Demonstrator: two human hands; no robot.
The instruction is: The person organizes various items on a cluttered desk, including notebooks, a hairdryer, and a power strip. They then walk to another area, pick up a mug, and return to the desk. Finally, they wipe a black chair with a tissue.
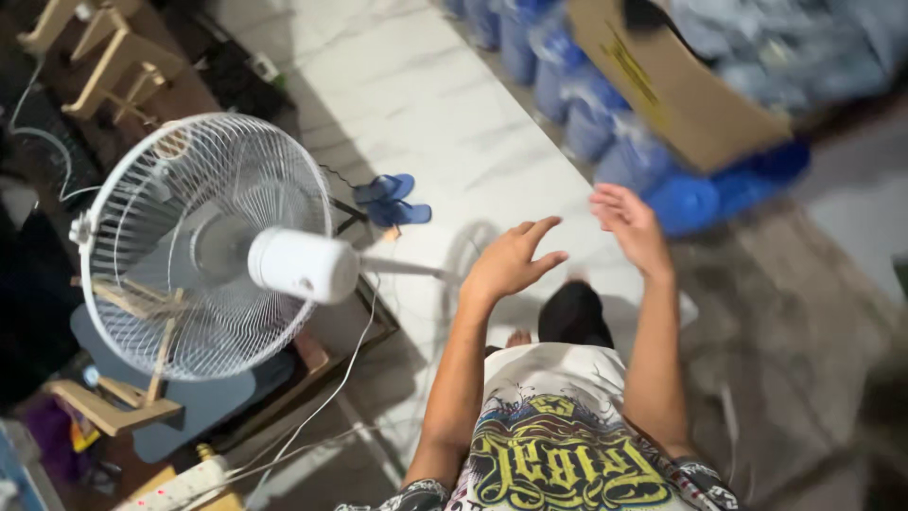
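Fan (pixel 213 248) head sideways, motor housing toward left hand (pixel 512 259)

White wire-grille pedestal fan (pixel 203 248) at 9 o'clock, plain white motor housing. Pair of blue rubber flip-flops (pixel 392 200) on the white grey-veined marble floor (pixel 426 104). Plain brown cardboard box (pixel 676 85) at 1 o'clock over blue plastic-wrapped bundles (pixel 577 90).

I see pale marble floor (pixel 426 104), a white fan (pixel 203 246) at left, blue sandals (pixel 392 199), wooden frames (pixel 104 57), and blue sacks (pixel 586 104) under cardboard (pixel 681 85).
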